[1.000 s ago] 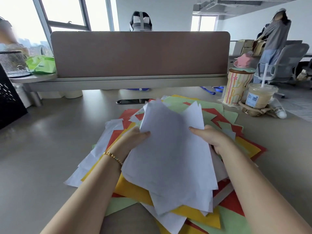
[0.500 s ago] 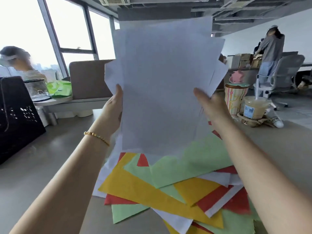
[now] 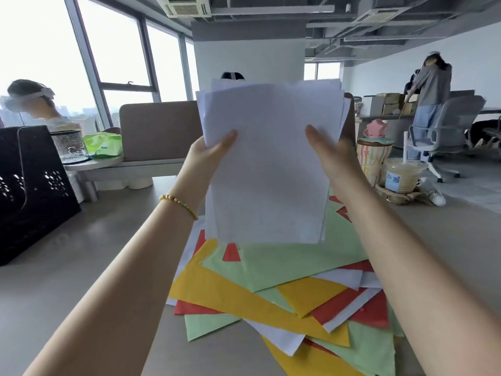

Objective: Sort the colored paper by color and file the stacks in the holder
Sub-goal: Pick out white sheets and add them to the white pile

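Note:
A stack of white paper (image 3: 271, 164) stands upright in the air in front of me, its lower edge just above the pile. My left hand (image 3: 210, 153) grips its left edge with the thumb across the front. My right hand (image 3: 329, 156) grips the right edge the same way. Below lies a loose pile of coloured paper (image 3: 271, 294) on the table, with green, yellow, red and white sheets overlapping. A black perforated file holder (image 3: 29, 191) stands at the far left of the table.
A drink cup with a straw (image 3: 401, 177) and a striped mug (image 3: 372, 158) stand to the right of the pile. A beige desk divider (image 3: 160, 131) runs behind. A mesh basket (image 3: 69, 145) and green packet (image 3: 104, 145) sit at left. People are at neighbouring desks.
Both hands lifted the white sheets off the pile and turned them upright. The sheets are now squared into a tidier stack, and my view tilted up.

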`<state>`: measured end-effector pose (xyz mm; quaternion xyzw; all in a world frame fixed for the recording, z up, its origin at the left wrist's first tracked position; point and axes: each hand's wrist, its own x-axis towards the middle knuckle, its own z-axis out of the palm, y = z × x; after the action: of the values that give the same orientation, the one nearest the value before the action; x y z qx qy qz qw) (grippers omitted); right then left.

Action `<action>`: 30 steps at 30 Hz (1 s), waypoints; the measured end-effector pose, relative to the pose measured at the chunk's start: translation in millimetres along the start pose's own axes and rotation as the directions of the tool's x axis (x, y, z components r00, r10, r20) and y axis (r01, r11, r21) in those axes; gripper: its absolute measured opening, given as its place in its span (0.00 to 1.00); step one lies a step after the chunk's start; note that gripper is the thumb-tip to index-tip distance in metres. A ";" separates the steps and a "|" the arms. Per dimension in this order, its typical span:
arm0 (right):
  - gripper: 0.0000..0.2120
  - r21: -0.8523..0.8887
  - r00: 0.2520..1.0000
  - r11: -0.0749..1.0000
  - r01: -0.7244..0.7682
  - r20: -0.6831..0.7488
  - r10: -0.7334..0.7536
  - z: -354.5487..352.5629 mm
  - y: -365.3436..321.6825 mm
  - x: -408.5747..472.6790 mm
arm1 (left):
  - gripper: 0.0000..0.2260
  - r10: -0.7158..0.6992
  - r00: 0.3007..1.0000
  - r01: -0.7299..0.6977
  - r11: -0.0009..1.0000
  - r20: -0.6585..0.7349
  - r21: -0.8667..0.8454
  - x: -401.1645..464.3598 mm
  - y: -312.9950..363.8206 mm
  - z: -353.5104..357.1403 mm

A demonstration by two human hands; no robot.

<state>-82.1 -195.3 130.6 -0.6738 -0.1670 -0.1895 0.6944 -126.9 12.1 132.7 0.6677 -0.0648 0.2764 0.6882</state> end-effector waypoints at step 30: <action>0.20 -0.116 0.946 0.962 -0.246 0.190 0.264 19.3 58.8 -33.8 | 0.14 -0.297 0.927 0.287 0.955 -0.227 -0.080 -36.5 -65.4 -25.3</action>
<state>-82.5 -173.5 63.6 -0.7364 -0.1400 -0.0354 0.6610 -134.0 28.4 55.7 0.6164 0.1113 0.2468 0.7394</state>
